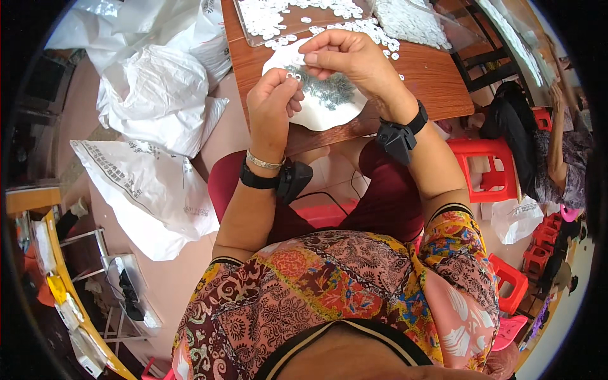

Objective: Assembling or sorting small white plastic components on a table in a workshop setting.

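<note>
Over the near edge of the wooden table, my left hand (272,95) pinches a small white plastic piece with a hole (293,76) between thumb and fingers. My right hand (348,58) is just above and to the right of it. Its thumb and forefinger are closed together; what they hold is too small to make out against the white behind. Below both hands lies a white round-edged sheet or dish (316,120) bearing a heap of small grey metal-looking parts (332,92). Each wrist wears a black strap with a box-shaped device.
Many similar white pieces (266,22) fill a clear tray at the table's far side, with more scattered loose (373,30) and in a clear bag (411,25). Large white sacks (152,95) stand on the left floor. Right are red stools (487,168) and another person's arm (557,136).
</note>
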The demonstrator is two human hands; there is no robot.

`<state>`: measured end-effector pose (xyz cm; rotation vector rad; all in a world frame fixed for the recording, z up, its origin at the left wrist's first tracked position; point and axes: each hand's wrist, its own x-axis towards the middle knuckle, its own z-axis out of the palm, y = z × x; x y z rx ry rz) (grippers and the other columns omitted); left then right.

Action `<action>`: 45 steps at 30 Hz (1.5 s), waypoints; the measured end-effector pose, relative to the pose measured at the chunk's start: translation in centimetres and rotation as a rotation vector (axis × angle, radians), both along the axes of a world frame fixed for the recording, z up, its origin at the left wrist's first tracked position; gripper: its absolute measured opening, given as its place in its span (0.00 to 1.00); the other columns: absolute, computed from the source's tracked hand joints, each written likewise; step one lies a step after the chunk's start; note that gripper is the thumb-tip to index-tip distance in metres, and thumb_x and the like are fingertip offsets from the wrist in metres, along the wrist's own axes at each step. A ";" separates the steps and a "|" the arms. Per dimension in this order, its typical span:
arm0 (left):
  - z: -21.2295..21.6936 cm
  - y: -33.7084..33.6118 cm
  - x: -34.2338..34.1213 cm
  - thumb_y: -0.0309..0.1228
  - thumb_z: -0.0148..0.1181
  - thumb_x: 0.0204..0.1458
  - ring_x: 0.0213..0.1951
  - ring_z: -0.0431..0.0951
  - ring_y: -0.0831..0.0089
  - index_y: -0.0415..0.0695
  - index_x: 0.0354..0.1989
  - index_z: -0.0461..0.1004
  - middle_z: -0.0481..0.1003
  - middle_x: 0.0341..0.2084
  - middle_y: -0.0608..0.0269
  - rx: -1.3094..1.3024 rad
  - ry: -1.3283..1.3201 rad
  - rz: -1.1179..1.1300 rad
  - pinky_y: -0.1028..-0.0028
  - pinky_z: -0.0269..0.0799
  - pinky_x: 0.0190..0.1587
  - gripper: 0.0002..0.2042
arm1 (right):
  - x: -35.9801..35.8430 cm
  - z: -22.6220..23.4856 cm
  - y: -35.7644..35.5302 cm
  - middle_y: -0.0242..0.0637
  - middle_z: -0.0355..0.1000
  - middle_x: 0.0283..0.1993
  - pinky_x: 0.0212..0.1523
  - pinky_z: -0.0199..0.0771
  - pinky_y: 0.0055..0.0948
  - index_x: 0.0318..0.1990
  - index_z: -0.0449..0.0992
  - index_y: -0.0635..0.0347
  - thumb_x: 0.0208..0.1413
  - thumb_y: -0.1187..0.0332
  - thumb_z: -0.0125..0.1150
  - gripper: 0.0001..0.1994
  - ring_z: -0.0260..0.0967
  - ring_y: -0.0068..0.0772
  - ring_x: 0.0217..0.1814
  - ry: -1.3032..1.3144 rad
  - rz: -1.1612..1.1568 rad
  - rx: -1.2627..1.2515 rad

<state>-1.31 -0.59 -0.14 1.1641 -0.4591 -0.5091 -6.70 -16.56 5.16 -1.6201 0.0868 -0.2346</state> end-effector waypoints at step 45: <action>0.2 0.2 0.1 0.30 0.49 0.52 0.21 0.67 0.81 0.40 0.25 0.69 0.71 0.20 0.66 0.012 -0.020 -0.022 0.83 0.60 0.24 0.07 | 0.2 -0.9 -0.8 0.27 0.72 0.28 0.30 0.67 0.13 0.42 0.76 0.64 0.57 0.71 0.56 0.09 0.65 0.13 0.28 0.032 0.134 -0.164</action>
